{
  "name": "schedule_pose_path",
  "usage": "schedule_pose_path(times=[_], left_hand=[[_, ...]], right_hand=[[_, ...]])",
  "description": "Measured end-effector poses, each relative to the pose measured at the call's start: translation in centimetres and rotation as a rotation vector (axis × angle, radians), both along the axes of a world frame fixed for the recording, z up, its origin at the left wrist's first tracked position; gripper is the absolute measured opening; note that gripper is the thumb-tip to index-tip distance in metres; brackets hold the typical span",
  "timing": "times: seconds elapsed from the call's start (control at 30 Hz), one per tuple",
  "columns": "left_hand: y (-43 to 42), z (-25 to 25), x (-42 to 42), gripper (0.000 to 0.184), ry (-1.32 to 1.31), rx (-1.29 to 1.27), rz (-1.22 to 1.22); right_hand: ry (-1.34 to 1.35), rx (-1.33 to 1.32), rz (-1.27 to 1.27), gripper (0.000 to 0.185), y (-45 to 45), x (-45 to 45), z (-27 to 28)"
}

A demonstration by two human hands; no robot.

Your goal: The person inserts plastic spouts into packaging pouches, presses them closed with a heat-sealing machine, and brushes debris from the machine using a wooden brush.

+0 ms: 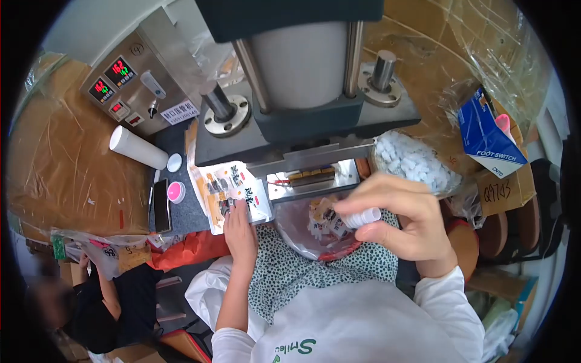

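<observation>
Fingers stretched out, my left hand (241,235) lies on a stack of printed white pouches (260,209) left of the press. My right hand (411,221) pinches a ribbed white plastic spout (366,218) between thumb and fingers, above my lap. Below it, a red-rimmed, plastic-lined container (296,241) holds several printed pouches (324,227). Behind the right hand rests a clear bag of small white plastic parts (411,163). In front of me stands the press (302,118), with its metal jaw (311,156) above a lit slot.
A control box (136,81) with lit digits stands at the left. Near it are a white cylinder (138,147), a pink-topped jar (176,192) and a phone (161,206). A blue foot switch box (487,139) is at right. Another person (121,302) sits at lower left.
</observation>
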State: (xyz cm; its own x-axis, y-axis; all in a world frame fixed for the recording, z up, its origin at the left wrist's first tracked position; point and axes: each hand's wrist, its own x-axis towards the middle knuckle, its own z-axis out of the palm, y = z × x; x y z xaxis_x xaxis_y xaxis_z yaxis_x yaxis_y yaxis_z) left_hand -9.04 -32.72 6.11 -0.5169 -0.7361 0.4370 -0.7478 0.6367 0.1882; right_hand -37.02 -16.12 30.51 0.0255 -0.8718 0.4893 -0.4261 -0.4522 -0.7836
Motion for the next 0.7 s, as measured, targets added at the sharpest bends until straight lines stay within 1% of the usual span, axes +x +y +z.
schedule_pose_path(times=[0.03,0.1,0.13,0.17,0.23,0.27,0.37,0.4,0.5,0.57,0.6,0.7], left_hand=[[0.1,1.0,0.3,0.054,-0.007,0.061,0.004],[0.7,3.5,0.8,0.042,-0.02,0.185,0.021],[1.1,4.1,0.6,0.026,0.079,0.204,0.064],[1.9,5.1,0.3,0.023,0.142,0.316,0.091],[3.8,6.0,-0.4,0.028,0.255,0.196,-0.003],[4.6,6.4,-0.9,0.03,0.263,0.212,-0.003],[6.4,7.9,-2.5,0.033,0.271,0.24,-0.01],[6.7,8.5,-3.0,0.034,0.259,0.234,-0.017],[7.3,9.0,-3.8,0.035,0.252,0.232,-0.073],[7.6,9.3,-4.2,0.036,0.244,0.273,-0.116],[7.2,8.5,-4.2,0.035,0.241,0.203,-0.202],[7.6,8.5,-4.8,0.037,0.191,0.369,-0.303]], right_hand=[[-0.081,0.153,0.044,0.035,0.6,-0.5,-1.7],[-0.483,0.417,0.008,0.026,1.7,-0.5,-6.2],[-0.578,0.467,0.023,0.026,2.0,-0.8,-8.2],[-0.627,0.532,0.032,0.028,2.4,-0.9,-9.3],[-0.722,0.65,0.047,0.03,2.9,-1.0,-11.0],[-0.786,0.674,0.069,0.031,2.9,-0.6,-11.9],[-0.638,0.483,-0.055,0.028,1.9,2.1,-13.7],[-0.469,0.367,-0.184,0.024,1.2,2.8,-13.7],[0.207,0.001,-0.392,0.023,-0.4,2.1,-13.5],[0.204,-0.036,-0.37,0.025,-1.1,2.4,-13.6],[0.224,-0.037,-0.352,0.024,-1.1,2.4,-13.7],[0.207,0.021,-0.294,0.025,-1.0,2.2,-14.3]])
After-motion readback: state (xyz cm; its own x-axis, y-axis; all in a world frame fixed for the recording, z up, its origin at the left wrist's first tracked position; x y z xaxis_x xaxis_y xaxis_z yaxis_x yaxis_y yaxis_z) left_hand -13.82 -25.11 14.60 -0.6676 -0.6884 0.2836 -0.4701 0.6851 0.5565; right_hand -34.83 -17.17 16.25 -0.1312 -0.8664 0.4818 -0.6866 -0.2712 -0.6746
